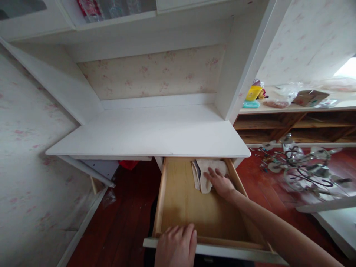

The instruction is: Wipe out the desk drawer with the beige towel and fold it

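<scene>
A wooden drawer [178, 196] is pulled out from under the white desk [155, 129]. My left hand [176, 244] is closed over the top of its white front edge, with the fingers hooked inward. Inside the drawer, toward the back right, my right hand [221, 182] lies on a folded cream cloth [204, 181]. Its fingers are spread and stretched over the fabric, and the thumb is hidden. A dark strip shows along the cloth's left fold. The drawer's bare wooden bottom shows left of the cloth and in front of it.
A metal chandelier [303, 167] lies on the red wooden floor at right. Behind it, a low shelf unit [294, 108] carries a yellow container [253, 92], plastic bags and a cardboard box [310, 98]. Cabinets overhang the desk. A red object [128, 164] sits underneath.
</scene>
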The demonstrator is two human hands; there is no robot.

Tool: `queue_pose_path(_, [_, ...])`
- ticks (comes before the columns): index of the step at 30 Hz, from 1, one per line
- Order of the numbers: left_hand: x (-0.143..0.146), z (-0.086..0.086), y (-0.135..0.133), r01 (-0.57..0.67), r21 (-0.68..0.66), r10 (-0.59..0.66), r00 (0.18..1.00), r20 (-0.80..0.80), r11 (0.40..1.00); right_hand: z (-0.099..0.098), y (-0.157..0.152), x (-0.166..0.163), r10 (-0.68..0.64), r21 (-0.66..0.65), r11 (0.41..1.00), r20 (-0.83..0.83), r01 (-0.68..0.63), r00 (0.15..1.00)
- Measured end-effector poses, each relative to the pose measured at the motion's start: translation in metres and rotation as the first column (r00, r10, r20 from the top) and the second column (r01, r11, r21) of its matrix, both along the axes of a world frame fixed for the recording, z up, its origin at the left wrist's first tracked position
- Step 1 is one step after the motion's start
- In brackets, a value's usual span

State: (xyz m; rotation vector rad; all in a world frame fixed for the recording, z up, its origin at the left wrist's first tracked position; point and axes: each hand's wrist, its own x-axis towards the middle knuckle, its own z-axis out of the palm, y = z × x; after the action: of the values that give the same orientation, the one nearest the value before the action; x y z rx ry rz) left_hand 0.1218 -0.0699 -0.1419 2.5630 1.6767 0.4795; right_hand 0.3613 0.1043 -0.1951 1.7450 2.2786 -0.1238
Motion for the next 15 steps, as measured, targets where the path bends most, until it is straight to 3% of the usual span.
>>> queue_pose_path(6, [0.000,0.006,-0.002,-0.008,-0.018,0.009,1.000,0.022,1.000,0.009,0.003,0.010,0.048,0.006,0.999,-0.090,-0.048,0.995])
queue_pose_path(10, [0.002,0.011,-0.002,-0.023,-0.040,0.024,0.999,0.033,0.999,0.008,-0.001,0.018,0.161,-0.120,0.976,-0.175,-0.184,0.971])
queue_pose_path(13, [0.003,0.010,-0.002,-0.024,-0.051,0.025,0.999,0.036,0.998,0.007,-0.014,0.026,0.272,-0.210,0.923,-0.232,-0.321,0.934])
queue_pose_path(15, [0.003,0.009,-0.002,-0.025,-0.057,0.027,0.999,0.035,0.998,0.004,-0.026,0.030,0.289,-0.220,0.913,-0.249,-0.345,0.924])
